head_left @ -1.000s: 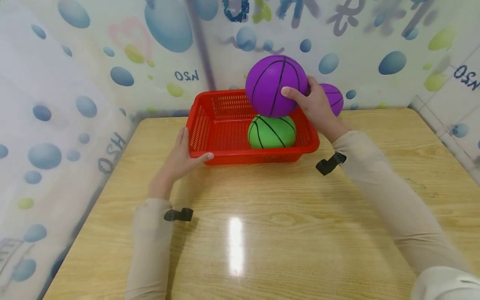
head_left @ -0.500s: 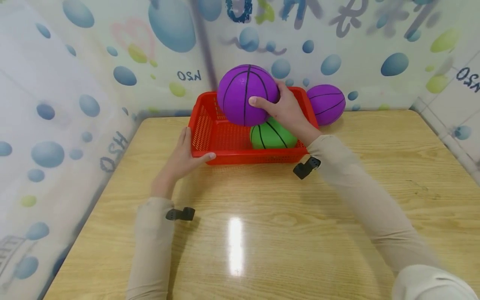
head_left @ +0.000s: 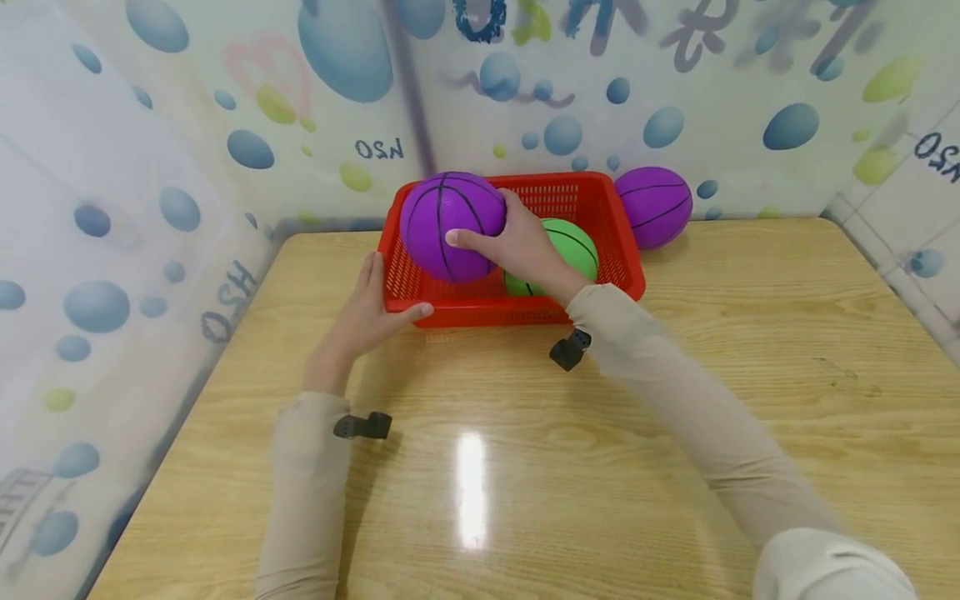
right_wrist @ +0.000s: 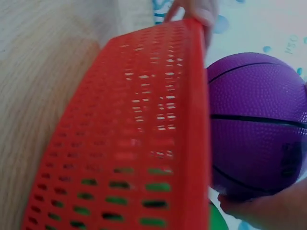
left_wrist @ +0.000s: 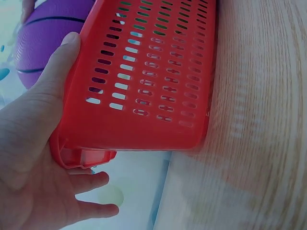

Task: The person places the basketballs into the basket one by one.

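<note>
Your right hand (head_left: 525, 243) has its grip around a purple ball (head_left: 446, 221) at the left half of the red basket (head_left: 480, 315); your left hand (head_left: 363, 315), fingers straight, braces the corner, likely to steady it. Inside sits a green ball (head_left: 576, 248); a second purple ball (head_left: 654, 208) waits outside, just beside the right wall.

Free tabletop (head_left: 465, 387) lies at six o'clock from the red basket (head_left: 480, 315); wall (head_left: 637, 50) blocks twelve, an outlying purple ball (head_left: 655, 208) nearly three, the right sleeve (head_left: 682, 392) four, the left hand (head_left: 363, 315) eight.
</note>
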The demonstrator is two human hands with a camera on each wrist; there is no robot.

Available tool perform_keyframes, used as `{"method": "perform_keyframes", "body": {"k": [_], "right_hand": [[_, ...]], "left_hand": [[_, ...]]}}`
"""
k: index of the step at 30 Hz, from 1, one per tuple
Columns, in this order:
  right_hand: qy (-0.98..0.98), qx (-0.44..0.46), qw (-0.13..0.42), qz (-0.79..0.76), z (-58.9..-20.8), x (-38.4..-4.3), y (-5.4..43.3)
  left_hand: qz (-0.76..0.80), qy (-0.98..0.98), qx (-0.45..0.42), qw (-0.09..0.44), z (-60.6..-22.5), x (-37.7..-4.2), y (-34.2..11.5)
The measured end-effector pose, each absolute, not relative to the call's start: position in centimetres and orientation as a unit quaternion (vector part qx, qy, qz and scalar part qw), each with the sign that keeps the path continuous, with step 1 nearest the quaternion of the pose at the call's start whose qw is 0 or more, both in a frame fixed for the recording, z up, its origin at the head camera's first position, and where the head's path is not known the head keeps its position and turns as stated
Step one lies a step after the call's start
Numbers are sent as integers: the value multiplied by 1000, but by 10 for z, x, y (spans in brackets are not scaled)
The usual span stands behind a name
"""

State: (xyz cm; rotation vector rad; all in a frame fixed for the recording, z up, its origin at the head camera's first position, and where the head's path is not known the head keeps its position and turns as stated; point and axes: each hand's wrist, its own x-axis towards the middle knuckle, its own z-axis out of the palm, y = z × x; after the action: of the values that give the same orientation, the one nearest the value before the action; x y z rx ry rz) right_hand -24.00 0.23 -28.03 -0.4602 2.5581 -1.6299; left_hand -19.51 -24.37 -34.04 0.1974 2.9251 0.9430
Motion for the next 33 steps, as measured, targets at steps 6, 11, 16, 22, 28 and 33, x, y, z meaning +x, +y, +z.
{"method": "perform_keyframes", "body": {"k": [6,11,16,22,28,33], "right_hand": [[865,-157,2,-476,-295,-243,-14],[900,-177,-10,-399,-302,-243,-24],[933,-202,-34,-297,-304,-244,-35],[947,-239,-28,-214,-307,-245,-44],[951,-252,7,-181,-308,-244,-49],[951,-246,27,-186,-306,-244,-45]], "left_hand": [[299,952,61,35,-338,-194,-241],[293,954,59,33,-337,-194,-240],[293,954,63,26,-338,-194,-241],[298,952,64,21,-338,-193,-241],[295,953,61,23,-339,-195,-240],[295,953,62,24,-337,-194,-241]]}}
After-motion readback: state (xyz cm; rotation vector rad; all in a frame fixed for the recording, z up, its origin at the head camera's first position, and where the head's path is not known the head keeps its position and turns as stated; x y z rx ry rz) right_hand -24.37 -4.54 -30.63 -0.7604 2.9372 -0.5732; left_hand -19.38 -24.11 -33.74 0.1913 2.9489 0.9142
